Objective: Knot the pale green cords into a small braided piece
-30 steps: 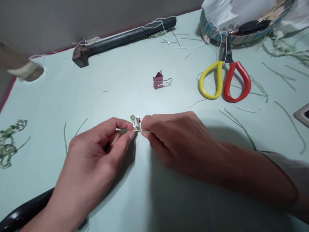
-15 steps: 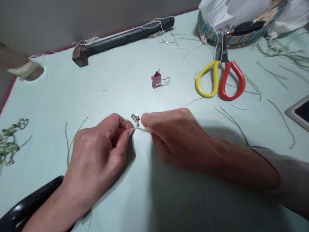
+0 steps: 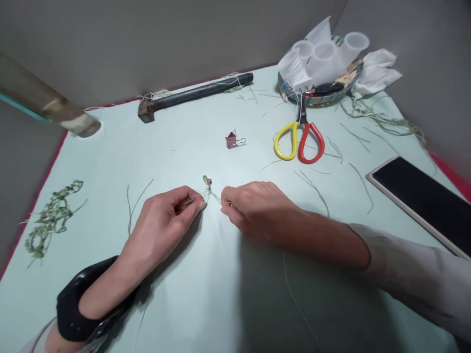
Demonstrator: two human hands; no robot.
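Note:
A small knotted green and white piece (image 3: 207, 182) with a red spot stands between my two hands near the middle of the table. Thin green threads fan out from its lower end to both sides. On the left, my left hand (image 3: 167, 215) pinches threads between thumb and forefinger. My right hand (image 3: 257, 208) is closed on the threads at the other side, its fingertips a little apart from the knotted piece. A pink binder clip (image 3: 231, 140) lies on the table beyond my hands.
Scissors (image 3: 308, 143) with yellow and red handles lie at the right, before a basket (image 3: 317, 100) of white cups. A phone (image 3: 423, 201) is at far right, a hammer (image 3: 198, 98) at the back, knotted green cord (image 3: 53, 218) at left. Loose threads are scattered around.
The view has shifted and shows more of the table. My hands have drawn slightly apart from the knotted piece, and the threads now spread in a V.

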